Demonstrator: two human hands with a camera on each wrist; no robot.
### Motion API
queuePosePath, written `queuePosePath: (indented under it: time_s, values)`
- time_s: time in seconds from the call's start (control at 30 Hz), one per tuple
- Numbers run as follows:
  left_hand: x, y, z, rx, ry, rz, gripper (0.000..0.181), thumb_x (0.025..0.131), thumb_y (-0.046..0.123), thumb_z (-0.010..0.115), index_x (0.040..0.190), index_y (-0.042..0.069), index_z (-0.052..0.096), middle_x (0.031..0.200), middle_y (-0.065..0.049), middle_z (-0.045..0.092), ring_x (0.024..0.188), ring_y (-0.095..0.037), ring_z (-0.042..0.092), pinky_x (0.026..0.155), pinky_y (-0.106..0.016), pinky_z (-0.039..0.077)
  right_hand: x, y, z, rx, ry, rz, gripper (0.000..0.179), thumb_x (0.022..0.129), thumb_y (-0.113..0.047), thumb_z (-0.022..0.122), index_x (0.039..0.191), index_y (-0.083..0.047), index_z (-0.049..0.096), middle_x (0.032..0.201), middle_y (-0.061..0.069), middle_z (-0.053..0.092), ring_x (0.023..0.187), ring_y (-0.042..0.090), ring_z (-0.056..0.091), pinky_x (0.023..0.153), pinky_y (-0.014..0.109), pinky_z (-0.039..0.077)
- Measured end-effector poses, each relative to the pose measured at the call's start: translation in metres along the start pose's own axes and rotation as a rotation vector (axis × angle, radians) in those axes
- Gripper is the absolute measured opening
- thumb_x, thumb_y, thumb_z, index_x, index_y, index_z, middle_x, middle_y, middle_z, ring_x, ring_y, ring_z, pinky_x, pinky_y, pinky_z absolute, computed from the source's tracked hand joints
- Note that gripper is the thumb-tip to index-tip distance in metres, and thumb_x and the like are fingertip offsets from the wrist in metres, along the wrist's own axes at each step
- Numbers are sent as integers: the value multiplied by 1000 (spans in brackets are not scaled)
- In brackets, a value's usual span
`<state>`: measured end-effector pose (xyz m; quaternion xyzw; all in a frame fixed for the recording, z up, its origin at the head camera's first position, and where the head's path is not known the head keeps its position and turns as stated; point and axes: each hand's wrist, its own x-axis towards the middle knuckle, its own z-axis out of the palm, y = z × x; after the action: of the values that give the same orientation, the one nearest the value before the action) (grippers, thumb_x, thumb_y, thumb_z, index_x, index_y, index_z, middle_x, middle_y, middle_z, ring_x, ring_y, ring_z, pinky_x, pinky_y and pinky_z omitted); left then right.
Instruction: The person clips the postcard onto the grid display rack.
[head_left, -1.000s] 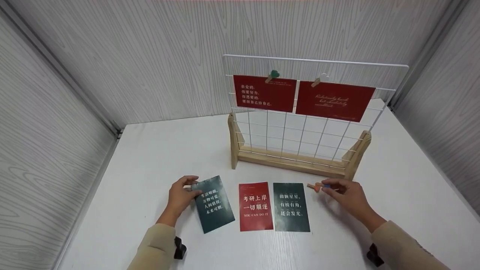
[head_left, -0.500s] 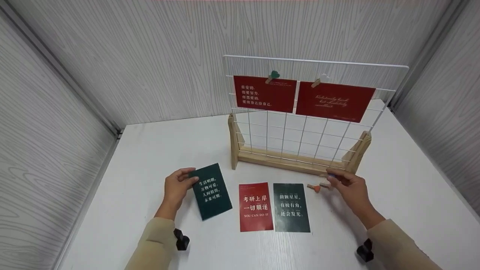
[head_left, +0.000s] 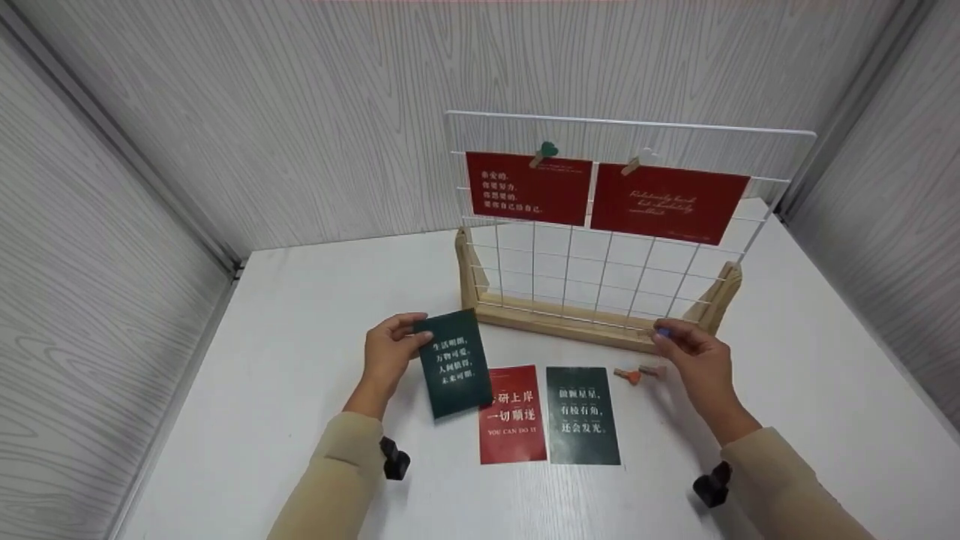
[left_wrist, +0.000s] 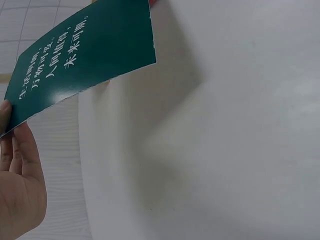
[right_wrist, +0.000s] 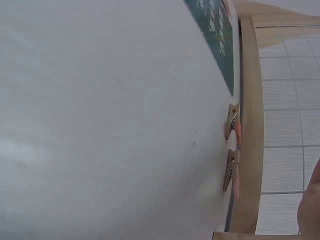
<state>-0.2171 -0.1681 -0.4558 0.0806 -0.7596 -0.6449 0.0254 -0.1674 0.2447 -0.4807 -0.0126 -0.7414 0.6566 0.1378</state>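
Observation:
My left hand (head_left: 390, 361) pinches a dark green card (head_left: 454, 369) with white writing at its upper left corner. Held tilted above the table, the card overlaps the upper left corner of a red card (head_left: 516, 431) in the head view. In front of the stand's wooden base, my right hand (head_left: 699, 364) pinches a small wooden clothespin (head_left: 663, 332) with a blue decoration, mostly hidden by the fingers. Below that hand lie two more clothespins: one with an orange decoration (head_left: 630, 376), the other with a pinkish one (right_wrist: 231, 172). A second green card (head_left: 583, 416) lies beside the red one.
Behind the cards stands a white wire grid (head_left: 570, 259) in a wooden base (head_left: 562, 330). Two red cards, left (head_left: 529, 191) and right (head_left: 667, 206), hang on it from a green and a white clothespin. Wood-grain panels (head_left: 337, 120) surround the white table (head_left: 300, 315).
My left hand has lifted the green card and carried it right, partly over the red card. My right hand has raised the blue clothespin toward the base, away from the other two clothespins.

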Motion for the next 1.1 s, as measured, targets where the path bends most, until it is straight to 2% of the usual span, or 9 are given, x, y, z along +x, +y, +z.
queuePosePath:
  time_s: [0.13, 0.33, 0.5, 0.8, 0.9, 1.1]
  values:
    - [0, 6, 20, -12, -39, 35, 29, 82, -4, 71, 111, 1, 67, 98, -13, 68, 87, -22, 66, 74, -30, 56, 2, -5, 4, 62, 15, 8, 32, 89, -13, 68, 117, 3, 64, 112, 12, 62, 96, 16, 62, 81, 23, 52]
    - [-1, 13, 50, -21, -111, 60, 30, 82, -3, 71, 111, 1, 67, 98, -11, 69, 88, -22, 66, 75, -30, 56, 5, -10, 8, 160, 60, 85, 31, 90, -14, 67, 119, -6, 67, 115, 6, 63, 99, 13, 62, 83, 22, 51]
    - [-2, 19, 73, -39, -180, 97, 29, 83, -1, 71, 112, 0, 67, 99, -11, 69, 89, -22, 66, 76, -31, 55, 7, -16, 10, 185, 63, 119, 34, 91, -17, 65, 124, -7, 64, 117, 7, 61, 103, 10, 61, 86, 22, 49]
    - [-4, 33, 116, -43, -277, 174, 28, 82, -4, 70, 110, 0, 67, 105, -12, 67, 91, -21, 66, 76, -30, 55, 14, -30, 16, 300, 119, 96, 34, 88, -14, 69, 120, -4, 64, 111, 9, 60, 102, 15, 62, 86, 24, 50]
    - [-5, 38, 128, -37, -298, 189, 28, 82, -3, 70, 110, 1, 67, 107, -11, 66, 92, -20, 65, 77, -29, 55, 17, -33, 17, 300, 145, 94, 33, 87, -14, 69, 118, -2, 64, 110, 9, 61, 100, 17, 62, 85, 24, 50]
    - [-6, 48, 148, -32, -295, 208, 26, 81, -2, 72, 107, 4, 70, 101, -8, 68, 88, -17, 65, 74, -27, 54, 21, -38, 17, 250, 177, 41, 31, 89, -13, 68, 117, 0, 65, 111, 11, 60, 101, 20, 61, 86, 25, 50]
